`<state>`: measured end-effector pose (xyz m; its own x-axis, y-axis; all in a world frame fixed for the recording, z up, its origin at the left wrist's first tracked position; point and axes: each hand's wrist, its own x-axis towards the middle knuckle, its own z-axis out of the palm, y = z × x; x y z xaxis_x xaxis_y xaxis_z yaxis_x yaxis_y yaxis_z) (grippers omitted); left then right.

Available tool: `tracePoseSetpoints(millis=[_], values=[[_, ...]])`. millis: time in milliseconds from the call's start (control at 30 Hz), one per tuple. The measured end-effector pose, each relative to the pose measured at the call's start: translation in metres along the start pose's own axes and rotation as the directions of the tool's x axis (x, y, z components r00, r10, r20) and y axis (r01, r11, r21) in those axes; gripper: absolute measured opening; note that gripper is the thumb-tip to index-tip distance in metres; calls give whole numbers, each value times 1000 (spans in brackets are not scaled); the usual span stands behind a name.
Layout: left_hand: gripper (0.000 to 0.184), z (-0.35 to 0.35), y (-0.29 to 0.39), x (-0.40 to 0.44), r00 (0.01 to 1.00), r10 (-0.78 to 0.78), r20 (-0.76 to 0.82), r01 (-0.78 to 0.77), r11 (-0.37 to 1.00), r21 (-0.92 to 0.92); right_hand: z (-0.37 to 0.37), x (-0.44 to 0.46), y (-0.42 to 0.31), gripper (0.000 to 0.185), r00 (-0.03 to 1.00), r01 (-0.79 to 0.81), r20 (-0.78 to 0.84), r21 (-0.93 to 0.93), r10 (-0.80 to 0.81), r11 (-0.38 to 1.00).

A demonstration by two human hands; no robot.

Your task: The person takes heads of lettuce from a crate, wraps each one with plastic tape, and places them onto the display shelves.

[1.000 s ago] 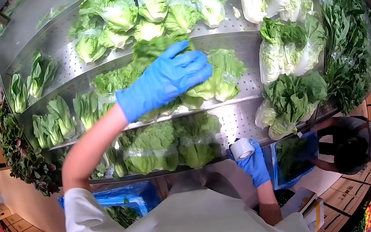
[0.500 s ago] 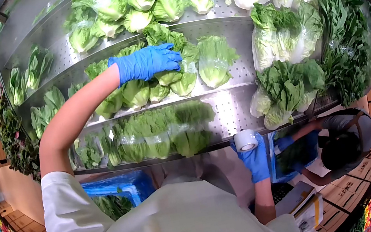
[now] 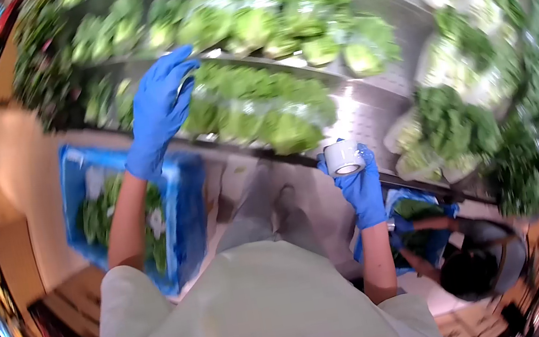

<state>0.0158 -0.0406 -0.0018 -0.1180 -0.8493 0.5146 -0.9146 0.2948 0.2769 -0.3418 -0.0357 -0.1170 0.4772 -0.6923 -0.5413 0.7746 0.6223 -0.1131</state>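
In the head view my left hand (image 3: 161, 108), in a blue glove, is raised in front of the lower shelf. Its fingers are bent a little and apart, with nothing between them. The nearest produce is a row of bagged lettuce (image 3: 240, 113) just to its right. My right hand (image 3: 362, 190), gloved in blue too, grips a white roll of tape (image 3: 344, 158) below the shelf's front edge. Bagged lettuces (image 3: 261, 25) fill the shelf above. Much of the view is blurred by motion.
Below my left arm stands a blue crate (image 3: 187, 217) with leafy greens (image 3: 103, 219) inside. At lower right a person (image 3: 472, 270) bends over another blue crate (image 3: 429, 242). Cabbages (image 3: 472, 69) and dark greens (image 3: 534, 126) occupy the right side.
My left hand has come off the lettuce on the middle shelf and moved left and down. The view has swung left, showing more of the blue crate. My right hand still holds the tape roll.
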Motion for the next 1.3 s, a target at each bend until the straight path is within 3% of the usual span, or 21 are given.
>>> tracePoseSetpoints(millis=[33, 100, 167, 200, 367, 433, 567, 667, 733, 800, 933, 967, 1033, 1067, 1133, 1167, 1233, 1300], values=[[23, -15, -8, -48, 988, -140, -57, 142, 989, 34, 1, 4, 10, 45, 998, -54, 28, -62, 56, 997], [21, -41, -24, -162, 812, -549, -197, 528, 836, -152, 2, 15, 41, 46, 988, -152, -17, -48, 152, 987], [15, -72, -24, -260, 647, -694, -315, 742, 669, 49, 6, 28, 73, 46, 959, -277, 14, -181, 284, 944], [14, -86, -23, -305, 567, -757, -325, 803, 596, 12, 9, 31, 90, 45, 935, -333, 19, -292, 353, 897], [11, -97, -11, -472, 238, -899, -368, 921, 329, -208, 34, 40, 170, 47, 871, -418, -40, -583, 489, 697], [19, -90, -13, -513, 58, -959, -278, 956, 133, -261, 30, 49, 199, 47, 833, -471, -84, -626, 548, 621], [26, -76, -26, -556, -105, -980, -170, 925, -34, -378, 34, 56, 261, 48, 778, -559, -163, -620, 606, 550], [31, -85, -53, -544, -85, -964, -253, 963, -15, -267, 38, 58, 312, 49, 741, -622, -250, -605, 623, 497], [32, -90, -87, -530, 65, -902, -427, 990, 111, -84, 39, 58, 343, 49, 731, -645, -282, -584, 622, 493], [35, -89, -123, -508, 263, -838, -478, 961, 274, 48, 39, 60, 367, 47, 691, -695, -317, -540, 650, 476], [47, -73, -199, -465, 498, -810, -310, 867, 469, 169, 53, 54, 400, 45, 725, -653, -336, -611, 601, 447], [47, -69, -213, -451, 501, -809, -306, 865, 477, 155, 56, 53, 404, 45, 735, -645, -339, -616, 587, 452], [56, -65, -232, -421, 505, -862, -53, 858, 494, 145, 59, 52, 409, 46, 731, -649, -360, -629, 580, 428], [56, -57, -235, -415, 513, -857, -50, 854, 503, 130, 55, 52, 410, 47, 745, -639, -368, -634, 557, 436], [64, -43, -240, -405, 387, -902, 194, 840, 431, 329, 45, 54, 407, 50, 772, -610, -368, -657, 517, 443], [64, -40, -242, -404, 395, -898, 195, 840, 439, 319, 46, 52, 408, 54, 788, -591, -367, -674, 494, 443], [73, -36, -242, -409, 205, -878, 432, 814, 398, 423, 52, 46, 405, 51, 808, -566, -334, -668, 485, 483], [72, -49, -217, -416, 248, -875, 415, 828, 414, 379, 55, 43, 402, 42, 776, -600, -288, -611, 561, 516]])
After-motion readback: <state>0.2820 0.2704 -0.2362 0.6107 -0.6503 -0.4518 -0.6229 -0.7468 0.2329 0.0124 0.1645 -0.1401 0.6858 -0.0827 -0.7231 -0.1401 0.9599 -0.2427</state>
